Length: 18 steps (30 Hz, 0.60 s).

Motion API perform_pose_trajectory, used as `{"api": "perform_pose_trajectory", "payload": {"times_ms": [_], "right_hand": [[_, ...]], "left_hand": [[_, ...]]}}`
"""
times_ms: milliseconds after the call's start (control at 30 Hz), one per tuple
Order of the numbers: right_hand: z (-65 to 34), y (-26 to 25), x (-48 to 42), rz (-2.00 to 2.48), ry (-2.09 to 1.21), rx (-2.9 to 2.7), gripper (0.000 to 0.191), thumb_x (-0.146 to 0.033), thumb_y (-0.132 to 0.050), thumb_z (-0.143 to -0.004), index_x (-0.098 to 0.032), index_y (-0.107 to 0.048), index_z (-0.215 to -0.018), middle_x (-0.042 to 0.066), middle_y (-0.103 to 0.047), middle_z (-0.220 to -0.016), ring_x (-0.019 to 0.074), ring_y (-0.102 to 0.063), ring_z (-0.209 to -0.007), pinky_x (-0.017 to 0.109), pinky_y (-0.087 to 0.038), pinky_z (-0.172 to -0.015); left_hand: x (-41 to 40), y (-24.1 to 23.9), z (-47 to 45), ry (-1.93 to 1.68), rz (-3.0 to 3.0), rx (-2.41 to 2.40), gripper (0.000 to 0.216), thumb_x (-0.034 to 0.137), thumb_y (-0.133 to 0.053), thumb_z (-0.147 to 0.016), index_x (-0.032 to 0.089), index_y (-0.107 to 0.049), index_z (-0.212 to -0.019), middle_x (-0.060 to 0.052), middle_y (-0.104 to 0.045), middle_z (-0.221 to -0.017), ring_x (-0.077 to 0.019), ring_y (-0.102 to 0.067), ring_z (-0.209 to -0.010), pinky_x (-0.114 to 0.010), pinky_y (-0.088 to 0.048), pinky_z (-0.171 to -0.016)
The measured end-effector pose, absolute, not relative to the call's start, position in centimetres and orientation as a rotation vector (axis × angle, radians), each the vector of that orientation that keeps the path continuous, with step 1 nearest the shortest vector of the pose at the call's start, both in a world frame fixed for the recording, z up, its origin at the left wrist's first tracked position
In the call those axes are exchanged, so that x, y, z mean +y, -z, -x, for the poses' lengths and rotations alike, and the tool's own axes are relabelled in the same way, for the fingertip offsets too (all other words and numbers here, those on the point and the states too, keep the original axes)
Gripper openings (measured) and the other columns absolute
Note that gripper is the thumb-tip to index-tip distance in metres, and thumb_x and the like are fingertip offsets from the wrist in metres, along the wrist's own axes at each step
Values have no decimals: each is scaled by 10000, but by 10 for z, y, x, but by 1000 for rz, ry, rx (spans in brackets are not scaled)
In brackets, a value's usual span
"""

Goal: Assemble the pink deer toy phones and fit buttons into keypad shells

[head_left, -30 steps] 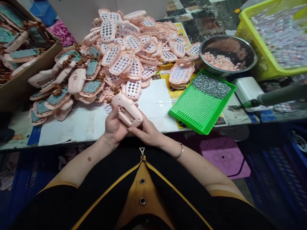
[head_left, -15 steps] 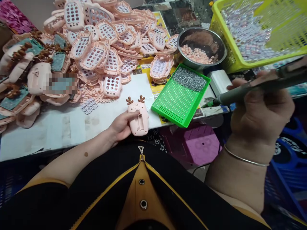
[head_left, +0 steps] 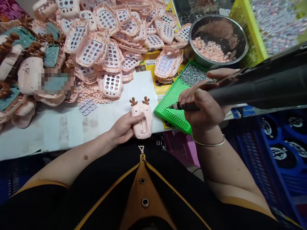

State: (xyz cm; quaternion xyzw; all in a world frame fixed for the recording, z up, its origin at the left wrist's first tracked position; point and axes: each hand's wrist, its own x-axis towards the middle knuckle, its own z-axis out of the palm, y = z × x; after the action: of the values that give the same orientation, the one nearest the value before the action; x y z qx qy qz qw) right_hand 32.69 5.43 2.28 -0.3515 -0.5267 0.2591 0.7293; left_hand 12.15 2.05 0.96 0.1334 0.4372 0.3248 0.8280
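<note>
My left hand grips a pink toy phone with brown antlers, its back turned up. The thumb lies just above the uncovered battery slot, and screw holes show near the corners. In my right hand is a dark electric screwdriver, its tip pointing left over the green perforated tray. Small metal screws are heaped at the tray's far end. Whether the tip touches the tray or carries a screw, I cannot tell.
Pink phone shells are piled at the back. Opened halves with green circuit boards lie left. A steel bowl of small pink parts and a yellow basket stand right. A white button sheet lies on the table.
My right hand has swung left with the screwdriver, from beyond the tray's right side to over it. The toy phone stays in my left hand, nearly in place.
</note>
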Motion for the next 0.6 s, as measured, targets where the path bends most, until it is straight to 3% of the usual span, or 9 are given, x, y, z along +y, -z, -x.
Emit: {"api": "perform_pose_trajectory", "payload": {"times_ms": [133,300,600], "right_hand": [[-325,-17,57,818,-619,-1159,434,-580,-814,-723,-332,-573,-984,-108,-481,-586,93,-404,-371,293,-422,-393],[-322,-19,56,775,-651,-1182,363,-524,-815,-753,-329,-621,-990,-110,-469,-531,96,-418,-352,281,-392,-364],[-323,-17,50,762,-674,-1240,227,-374,-803,-799,-330,-692,-992,-81,-513,-582,104,-523,-429,269,-447,-403]], "left_hand": [[22,-10,-119,-652,-301,908,304,121,-743,-804,116,-667,-1098,-99,-760,-928,-224,-721,-862,-363,-568,-826],[22,-7,-117,-633,-311,856,332,153,-766,-800,125,-654,-1111,-99,-754,-948,-225,-715,-885,-361,-547,-842],[22,-5,-117,-629,-321,850,352,178,-785,-793,131,-653,-1117,-89,-749,-943,-221,-705,-894,-366,-534,-867]]}}
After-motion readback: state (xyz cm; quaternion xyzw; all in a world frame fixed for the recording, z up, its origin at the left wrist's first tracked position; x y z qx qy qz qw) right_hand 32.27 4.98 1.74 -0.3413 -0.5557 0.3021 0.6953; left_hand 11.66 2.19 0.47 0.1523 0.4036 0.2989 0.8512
